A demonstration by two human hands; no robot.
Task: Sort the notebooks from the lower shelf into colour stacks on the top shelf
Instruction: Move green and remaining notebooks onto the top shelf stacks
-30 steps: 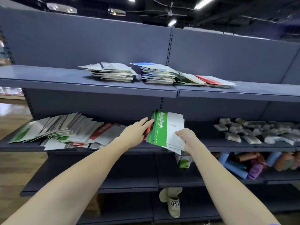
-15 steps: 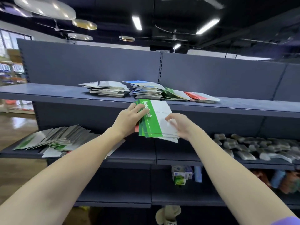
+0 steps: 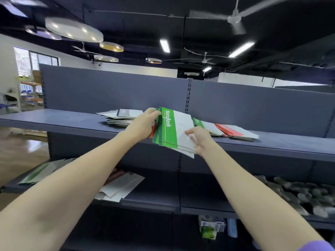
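Grey shop shelving, top shelf (image 3: 54,120) at chest height. Your left hand (image 3: 143,124) and right hand (image 3: 199,140) each grip a side of a green notebook bundle (image 3: 174,131), held fanned above the shelf edge, probably to pick colours apart. Sorted stacks (image 3: 123,116) and green and red piles (image 3: 226,129) crowd the landing spot; unsorted notebooks (image 3: 119,187) wait below.

Setting: retail shop. Evidence: grey gondola shelving (image 3: 112,91) with slotted uprights, packaged goods (image 3: 308,194) on lower shelf, strip lights (image 3: 241,49), ceiling fans (image 3: 233,19), further racks (image 3: 30,91) behind.
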